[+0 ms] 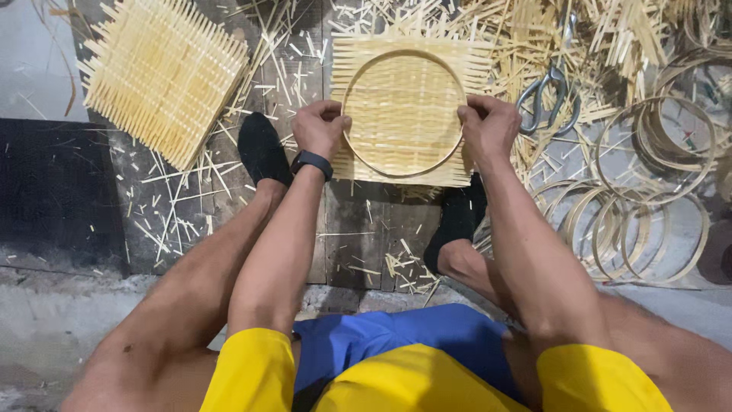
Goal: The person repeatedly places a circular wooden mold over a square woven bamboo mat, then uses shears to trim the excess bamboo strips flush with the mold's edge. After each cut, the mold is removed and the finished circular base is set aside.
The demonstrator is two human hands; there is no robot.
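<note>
Hands, left and right, are pinching a hoop onto a woven mat, its ragged edges untrimmed, scissors lying nearby.

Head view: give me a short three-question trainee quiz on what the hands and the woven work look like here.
1. True or false: both hands grip the round hoop lying on the woven mat.
2. Which wrist wears the dark band? A) left B) right C) neither
3. Fill in: the metal shears lie beside the ____ hand.

Key:
1. True. The left hand holds the hoop's left edge and the right hand its right edge.
2. A.
3. Right. They lie among the bamboo strips, near the loose hoops; a second woven mat lies far left.
</note>
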